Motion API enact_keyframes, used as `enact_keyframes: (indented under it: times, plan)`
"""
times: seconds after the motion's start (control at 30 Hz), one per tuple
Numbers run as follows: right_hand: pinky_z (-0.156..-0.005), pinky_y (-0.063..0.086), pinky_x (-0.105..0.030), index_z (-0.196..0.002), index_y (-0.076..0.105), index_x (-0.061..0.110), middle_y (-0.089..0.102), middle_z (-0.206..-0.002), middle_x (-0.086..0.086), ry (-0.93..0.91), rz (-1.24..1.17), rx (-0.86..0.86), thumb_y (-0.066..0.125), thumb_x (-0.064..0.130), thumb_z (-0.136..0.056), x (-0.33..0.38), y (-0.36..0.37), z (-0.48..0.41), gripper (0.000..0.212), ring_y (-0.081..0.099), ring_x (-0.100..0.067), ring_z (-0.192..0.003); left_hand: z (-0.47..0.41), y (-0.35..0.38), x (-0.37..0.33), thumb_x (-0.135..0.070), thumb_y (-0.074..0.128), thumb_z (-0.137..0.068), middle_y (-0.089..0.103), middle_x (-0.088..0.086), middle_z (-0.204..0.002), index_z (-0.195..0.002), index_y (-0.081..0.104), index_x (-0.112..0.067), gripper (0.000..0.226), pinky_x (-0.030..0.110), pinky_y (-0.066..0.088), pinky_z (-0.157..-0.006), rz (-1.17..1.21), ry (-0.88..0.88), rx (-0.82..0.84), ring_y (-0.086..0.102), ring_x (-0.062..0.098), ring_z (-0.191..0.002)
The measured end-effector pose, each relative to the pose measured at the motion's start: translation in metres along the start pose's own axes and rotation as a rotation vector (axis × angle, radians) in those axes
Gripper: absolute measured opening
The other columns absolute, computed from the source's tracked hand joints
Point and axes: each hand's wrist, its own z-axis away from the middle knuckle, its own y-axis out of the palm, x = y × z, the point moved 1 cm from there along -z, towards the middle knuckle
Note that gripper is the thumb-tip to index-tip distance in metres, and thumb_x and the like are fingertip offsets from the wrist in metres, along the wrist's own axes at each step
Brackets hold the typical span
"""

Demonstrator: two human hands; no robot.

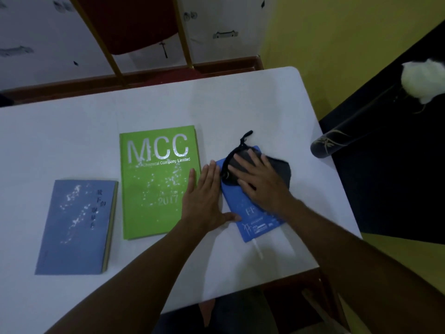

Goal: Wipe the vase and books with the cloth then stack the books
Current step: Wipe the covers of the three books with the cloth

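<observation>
Item, far left: slate-blue hardback book [77, 225] lying flat on the white table [72, 131], cover speckled with white flecks, apparently not yet wiped. Item, just right of it and apart: large green glossy book lettered MCC [156, 179], flat, likewise flecked across the cover, judged still to be cleaned. Item: left hand [204, 196], open and flat, fingers together, palm down on the table with its inner edge over the green book's right margin and thumb touching the next book's left edge; it grips nothing and seems to steady that book. Item: bright blue softcover book [252, 225], lying askew, upper half covered. Item: dark grey cloth with a black cord loop [281, 169], spread over that book's upper part. Item: right hand [260, 182], fingers splayed, pressing flat on the cloth rather than clutching it. Item, far right at the table's edge: tall black vase with gilt leaf painting [337, 143], holding a white flower [423, 80]; whether it has been wiped cannot be told. Progress, as judged: wiping of the blue softcover is in hand; two books and all stacking remain. Surroundings: red chair with gold frame [134, 30] beyond the table, yellow floor on the right. Nothing obstructs the books; the vase stands near the wiping arm and could be knocked.
</observation>
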Motion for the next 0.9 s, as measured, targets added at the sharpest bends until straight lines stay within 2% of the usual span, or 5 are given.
enact_keyframes:
  times: [0.37, 0.43, 0.6, 0.77, 0.9]
  plan:
    - [-0.12, 0.033, -0.058, -0.135, 0.066, 0.011, 0.054, -0.152, -0.008, -0.199, -0.251, 0.006, 0.063, 0.005, -0.091, -0.012, 0.003, 0.086, 0.045, 0.038, -0.029, -0.151, 0.0, 0.002, 0.001, -0.102, 0.03, -0.066, -0.009, 0.018, -0.169, -0.159, -0.009, -0.001, 0.143, 0.053, -0.004, -0.126, -0.033, 0.029, -0.004, -0.005, 0.03, -0.157]
    - [-0.123, 0.028, -0.058, -0.14, 0.062, 0.014, 0.051, -0.155, -0.007, -0.202, -0.169, 0.009, 0.059, 0.01, -0.094, -0.02, -0.001, 0.066, 0.046, 0.034, -0.03, -0.152, 0.0, 0.002, 0.0, -0.101, 0.03, -0.065, -0.007, 0.02, -0.169, -0.159, -0.007, 0.0, 0.143, 0.052, -0.005, -0.126, -0.028, 0.033, -0.005, -0.004, 0.03, -0.157]
    - [-0.127, 0.012, -0.057, -0.156, 0.041, 0.032, 0.029, -0.168, 0.001, 0.022, 0.053, -0.032, 0.041, 0.032, -0.107, 0.002, -0.007, -0.011, 0.049, 0.018, -0.033, -0.157, -0.001, -0.001, -0.002, -0.101, 0.029, -0.064, -0.009, 0.02, -0.169, -0.16, -0.008, -0.001, 0.143, 0.051, -0.009, -0.125, -0.039, 0.029, 0.013, -0.004, 0.029, -0.158]
    - [-0.128, 0.011, -0.055, -0.157, 0.036, 0.031, 0.022, -0.17, 0.004, 0.035, -0.027, 0.048, 0.038, 0.035, -0.108, 0.032, 0.008, 0.057, 0.05, 0.011, -0.028, -0.159, -0.001, -0.004, -0.004, -0.102, 0.025, -0.064, -0.011, 0.021, -0.168, -0.159, -0.009, 0.001, 0.144, 0.053, -0.006, -0.125, -0.073, 0.024, 0.045, -0.007, 0.029, -0.157]
    - [-0.125, 0.022, -0.054, -0.153, 0.042, 0.028, 0.032, -0.165, 0.004, -0.053, -0.059, 0.116, 0.038, 0.03, -0.106, 0.02, 0.008, 0.104, 0.048, 0.017, -0.02, -0.158, 0.0, -0.008, -0.004, -0.103, 0.024, -0.062, -0.016, 0.021, -0.167, -0.158, -0.014, 0.001, 0.147, 0.052, -0.007, -0.126, -0.079, 0.022, 0.065, -0.013, 0.03, -0.156]
